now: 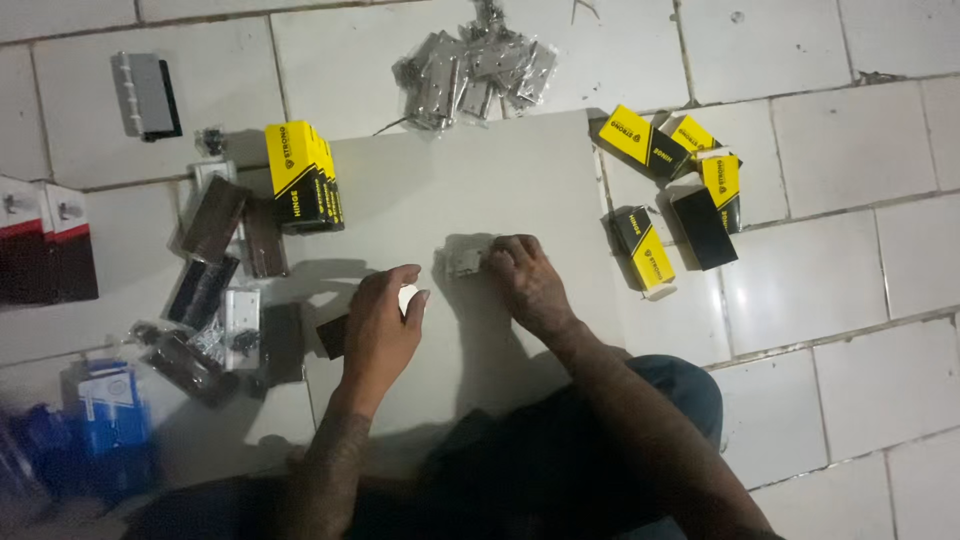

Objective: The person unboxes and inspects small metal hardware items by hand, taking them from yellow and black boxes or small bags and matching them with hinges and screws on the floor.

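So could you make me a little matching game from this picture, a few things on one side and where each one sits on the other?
Things:
1. pile of bagged metal hinges
2. upright yellow-and-black box
3. small metal piece
4. blue packet

Places:
a. by the right hand on the grey board
b. lower left corner, blurred
c. top middle, on the floor tiles
d. board's upper left corner

Pairs: 1-c, 2-d, 3-a, 4-b

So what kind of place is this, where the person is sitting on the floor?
Probably a hardware packing or stockroom spot, though that is a guess. The person works on a white tiled floor, with yellow-and-black boxes scattered about, bagged metal hinges piled nearby, and a grey board under both hands.
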